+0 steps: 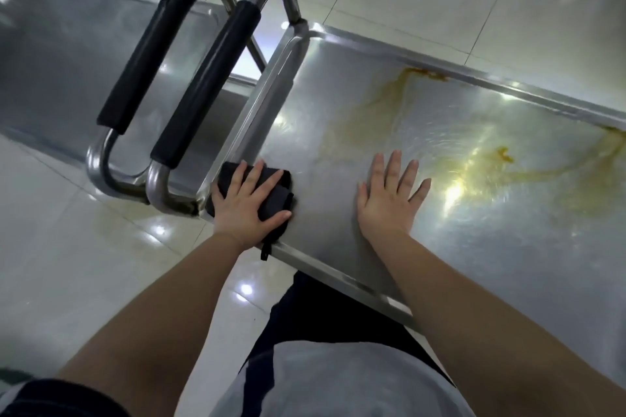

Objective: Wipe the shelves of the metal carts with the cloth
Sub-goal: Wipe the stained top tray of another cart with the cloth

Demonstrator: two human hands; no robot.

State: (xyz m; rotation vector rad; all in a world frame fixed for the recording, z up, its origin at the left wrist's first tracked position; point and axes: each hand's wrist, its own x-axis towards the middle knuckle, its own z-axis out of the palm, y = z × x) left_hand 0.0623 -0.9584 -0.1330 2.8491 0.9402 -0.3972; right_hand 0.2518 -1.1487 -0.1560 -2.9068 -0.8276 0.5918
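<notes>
Setting: Glossy pale floor tiles (84,274) throw back ceiling lights beneath two stainless steel carts parked handle to handle.
Carts: The right-hand cart's top shelf (338,118) fills the right of the view. The second cart's shelf (61,54) lies to the left, and the two foam-padded push handles (206,88) sit side by side between them.
Cloth: A dark folded cloth (233,176) lies on the near left corner of the top shelf, just beside the handle, with a small loop of it hanging over the near rim.
Left hand: The left hand (249,205) presses flat on the cloth, fingers (272,179) straight and spread, gripping nothing. The hold looks meant to push the cloth across the steel rather than lift it.
Right hand: The right hand (389,200) rests palm-down on bare steel near the cloth, its fingers straight and fanned, holding nothing. It appears to brace the person or steady the cart.
Stains: Yellow-brown streaks (389,95) run from the far rim across the shelf towards the right, well apart from the cloth, so most of the wiping here seems yet to be done.
Writing: No brand, label or lettering can be read on the carts, the cloth or the person's grey top (338,382).
</notes>
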